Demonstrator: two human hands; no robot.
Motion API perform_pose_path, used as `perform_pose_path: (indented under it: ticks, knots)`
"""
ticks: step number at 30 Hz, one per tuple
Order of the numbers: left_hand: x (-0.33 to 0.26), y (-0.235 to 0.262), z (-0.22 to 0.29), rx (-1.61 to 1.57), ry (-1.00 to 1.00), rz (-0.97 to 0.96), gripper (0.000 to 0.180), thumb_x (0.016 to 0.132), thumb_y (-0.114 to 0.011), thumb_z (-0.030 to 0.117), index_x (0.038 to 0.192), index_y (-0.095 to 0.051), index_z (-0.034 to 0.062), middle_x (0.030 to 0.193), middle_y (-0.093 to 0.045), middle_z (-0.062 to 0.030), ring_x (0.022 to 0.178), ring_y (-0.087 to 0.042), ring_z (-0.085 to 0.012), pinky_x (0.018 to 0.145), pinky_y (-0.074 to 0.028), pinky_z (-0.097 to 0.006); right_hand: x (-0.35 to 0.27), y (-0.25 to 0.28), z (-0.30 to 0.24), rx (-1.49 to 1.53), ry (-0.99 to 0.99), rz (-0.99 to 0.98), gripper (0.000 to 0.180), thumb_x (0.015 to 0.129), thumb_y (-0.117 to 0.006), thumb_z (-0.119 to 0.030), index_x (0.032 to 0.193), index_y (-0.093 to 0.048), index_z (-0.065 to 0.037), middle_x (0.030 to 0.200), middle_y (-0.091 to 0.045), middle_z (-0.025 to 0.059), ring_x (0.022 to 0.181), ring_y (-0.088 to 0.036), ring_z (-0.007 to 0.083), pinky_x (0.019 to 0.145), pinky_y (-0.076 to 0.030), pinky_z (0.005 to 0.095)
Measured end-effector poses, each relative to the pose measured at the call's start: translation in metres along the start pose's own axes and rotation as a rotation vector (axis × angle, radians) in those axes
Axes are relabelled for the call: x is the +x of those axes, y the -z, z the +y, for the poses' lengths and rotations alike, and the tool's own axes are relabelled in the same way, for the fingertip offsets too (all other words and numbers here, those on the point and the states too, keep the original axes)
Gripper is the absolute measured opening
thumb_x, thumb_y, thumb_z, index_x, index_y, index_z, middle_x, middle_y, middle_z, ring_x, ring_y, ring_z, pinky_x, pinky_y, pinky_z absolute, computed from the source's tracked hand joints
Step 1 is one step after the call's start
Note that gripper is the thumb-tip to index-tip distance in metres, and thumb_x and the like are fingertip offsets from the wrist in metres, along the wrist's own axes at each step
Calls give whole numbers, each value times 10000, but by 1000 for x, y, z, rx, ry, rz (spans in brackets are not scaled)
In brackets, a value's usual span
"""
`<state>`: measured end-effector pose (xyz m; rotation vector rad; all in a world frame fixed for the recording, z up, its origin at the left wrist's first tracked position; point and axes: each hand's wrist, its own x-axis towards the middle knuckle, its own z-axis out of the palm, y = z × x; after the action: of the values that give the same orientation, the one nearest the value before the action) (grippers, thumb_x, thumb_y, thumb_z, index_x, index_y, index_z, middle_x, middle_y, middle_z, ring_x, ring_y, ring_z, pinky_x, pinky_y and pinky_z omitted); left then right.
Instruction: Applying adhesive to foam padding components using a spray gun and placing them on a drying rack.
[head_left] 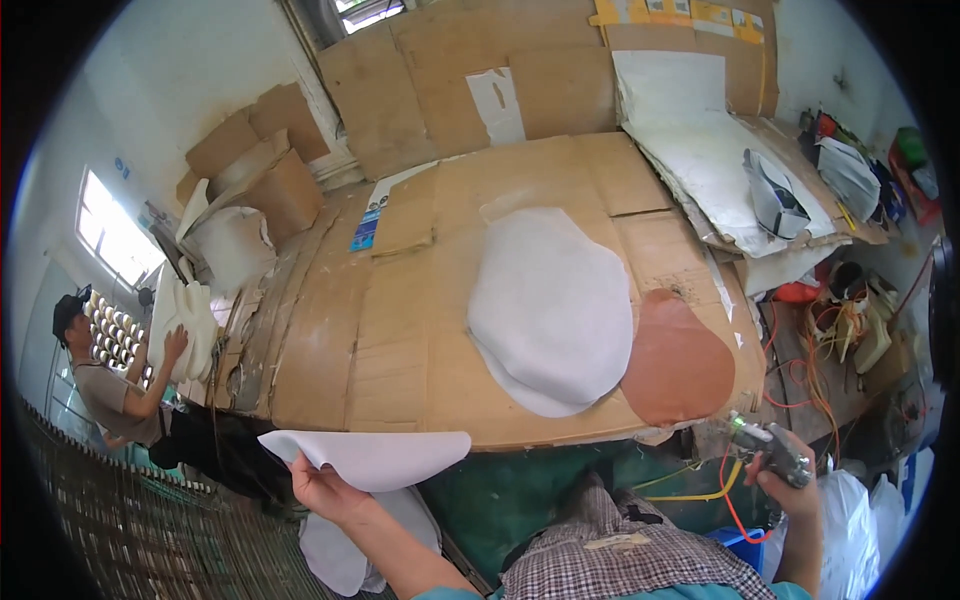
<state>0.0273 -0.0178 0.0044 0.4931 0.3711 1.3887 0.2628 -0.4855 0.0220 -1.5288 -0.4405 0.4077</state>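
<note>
Pinched at its edge in my left hand is a thin pale grey sheet, curved and held at the table's front edge. My right hand grips a spray gun with a dark body, its nozzle near the table's front right corner. On the cardboard-covered table lies a pale grey rounded piece, with another edge showing under it. Beside it, to the right, is a reddish-brown rounded piece. More pale grey pieces lie low on the left, partly behind my left forearm.
A yellow hose and a red hose run by the gun. Orange hoses tangle at right. White sheets lie at the back right. A co-worker handles cream pieces at far left. Cardboard panels stand behind.
</note>
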Motion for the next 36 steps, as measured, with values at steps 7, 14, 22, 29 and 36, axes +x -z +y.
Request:
perform_pose_path:
  ticks: [7, 14, 22, 29, 36]
  knots:
    - [2, 7, -2, -17, 36, -77, 243, 874, -384, 119, 974, -552, -25, 937, -615, -136, 862, -608, -242, 768, -496, -379, -4, -1, 1, 23, -5, 210, 472, 717, -670, -81, 1130, -464, 19, 776, -569, 58, 661, -578, 150, 612, -498, 279]
    - [6, 4, -7, 81, 12, -83, 241, 839, -427, 89, 1039, -519, -10, 992, -597, -120, 890, -599, -240, 759, -502, -375, -38, 20, -2, -90, -48, 117, 573, 703, -680, -104, 1200, -427, 26, 773, -573, 60, 677, -576, 140, 619, -482, 263]
    - [0, 1, -7, -24, 110, -180, 241, 880, -395, 125, 991, -545, -27, 941, -614, -132, 858, -606, -247, 783, -490, -382, -63, 26, -7, -144, -102, 28, 570, 692, -686, -79, 1187, -424, 26, 761, -581, 55, 657, -578, 138, 615, -488, 268]
    - [-1, 16, 9, -9, 71, -166, 237, 824, -418, 79, 993, -547, -28, 925, -620, -118, 830, -621, -241, 733, -510, -377, -72, 25, -17, -125, -143, 133, 545, 687, -691, -91, 1158, -444, 31, 761, -585, 54, 647, -578, 134, 600, -487, 265]
    - [-3, 10, 8, -69, 149, -219, 243, 862, -401, 133, 952, -570, -15, 912, -624, -125, 818, -618, -242, 731, -504, -381, -43, -17, -11, -41, -35, 106, 489, 703, -661, -74, 1132, -457, 37, 742, -578, 58, 647, -588, 151, 606, -491, 278]
